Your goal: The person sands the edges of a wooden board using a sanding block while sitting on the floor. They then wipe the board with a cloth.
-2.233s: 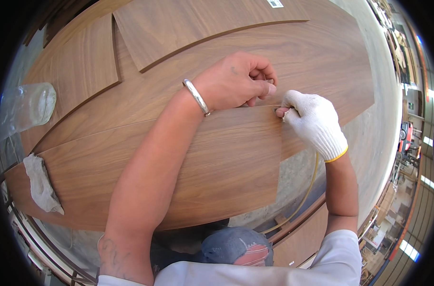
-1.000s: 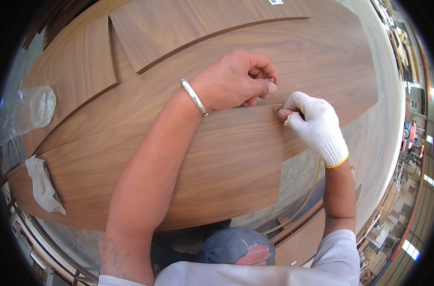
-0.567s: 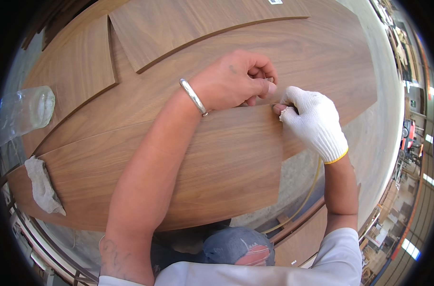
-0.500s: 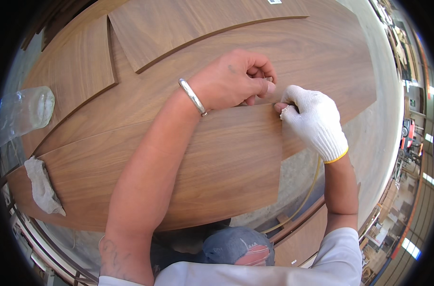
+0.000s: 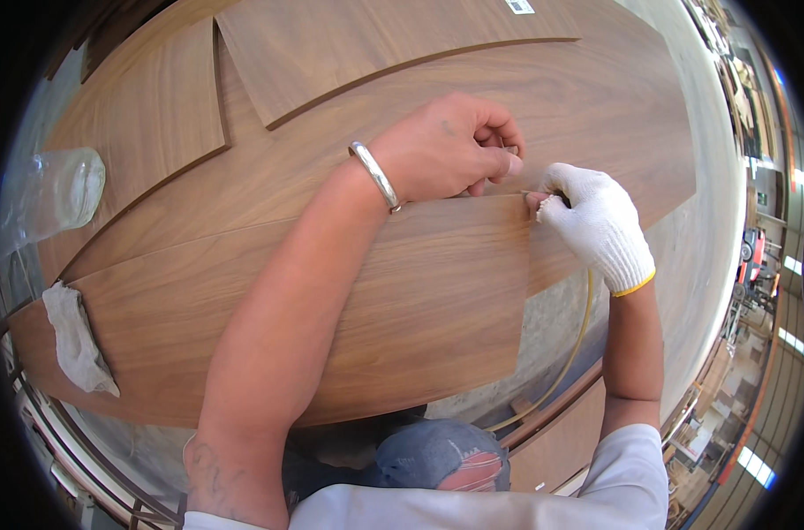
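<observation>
A brown wood-grain board (image 5: 419, 300) lies nearest me, its far right corner under my fingers. My left hand (image 5: 459, 146), bare with a silver bangle (image 5: 375, 175) at the wrist, is curled above the board's far edge. Its thumb and fingers pinch together around something too small to name. In a white knitted glove (image 5: 609, 216) with a yellow cuff, my right hand (image 5: 587, 208) is closed at that corner. Its bare thumb tip shows at the edge, and whatever the fingers grip is hidden. Beneath and beyond lies a larger wood-grain panel (image 5: 605, 115).
Two more boards rest on the far side, one at far left (image 5: 154, 106) and one at the top (image 5: 358, 44) with a white label. A clear glass jar (image 5: 75, 190) lies at left, above a crumpled pale cloth (image 5: 77, 340). A yellow hose (image 5: 574, 353) runs below my right wrist.
Both hands sit slightly further right in the picture, and the boards' view has shifted a little too. My left fingers remain pinched, and my right hand stays at the board's corner.
</observation>
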Demonstrator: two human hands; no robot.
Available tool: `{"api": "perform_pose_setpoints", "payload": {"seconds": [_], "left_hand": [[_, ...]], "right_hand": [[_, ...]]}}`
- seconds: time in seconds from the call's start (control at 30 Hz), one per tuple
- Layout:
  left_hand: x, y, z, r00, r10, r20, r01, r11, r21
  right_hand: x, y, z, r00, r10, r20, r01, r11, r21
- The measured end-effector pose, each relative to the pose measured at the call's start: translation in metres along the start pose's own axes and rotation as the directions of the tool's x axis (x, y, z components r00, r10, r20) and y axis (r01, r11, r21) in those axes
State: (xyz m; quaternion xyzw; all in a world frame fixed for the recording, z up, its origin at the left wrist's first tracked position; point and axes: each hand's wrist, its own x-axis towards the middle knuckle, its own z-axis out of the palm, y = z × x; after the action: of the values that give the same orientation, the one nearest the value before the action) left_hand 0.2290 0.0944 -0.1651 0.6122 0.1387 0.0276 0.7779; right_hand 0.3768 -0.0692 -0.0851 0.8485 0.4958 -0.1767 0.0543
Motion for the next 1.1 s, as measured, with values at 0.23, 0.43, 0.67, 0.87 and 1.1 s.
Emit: {"api": "perform_pose_setpoints", "payload": {"seconds": [0.23,0.43,0.67,0.87,1.1], "left_hand": [[0.004,-0.001,0.002,1.000,0.014,0.016,-0.014,1.000,-0.012],[0.003,0.001,0.002,1.000,-0.018,0.007,0.018,1.000,0.012],[0.002,0.002,0.003,1.000,-0.022,-0.002,0.022,0.999,0.027],[0.002,0.000,0.002,1.000,-0.005,0.003,0.005,1.000,0.017],[0.002,-0.001,0.000,1.000,0.006,0.007,-0.006,1.000,0.008]], "right_hand": [[-0.012,0.026,0.008,0.988,0.157,-0.008,-0.151,0.964,0.220],[-0.023,0.005,0.019,0.999,0.027,-0.030,-0.020,0.976,0.217],[-0.012,-0.002,0.007,0.993,-0.117,-0.035,0.116,0.993,-0.012],[-0.001,0.009,0.005,0.987,-0.159,0.008,0.159,0.987,0.017],[0.000,0.030,0.008,0.989,-0.027,-0.143,0.010,0.993,-0.118]]}}
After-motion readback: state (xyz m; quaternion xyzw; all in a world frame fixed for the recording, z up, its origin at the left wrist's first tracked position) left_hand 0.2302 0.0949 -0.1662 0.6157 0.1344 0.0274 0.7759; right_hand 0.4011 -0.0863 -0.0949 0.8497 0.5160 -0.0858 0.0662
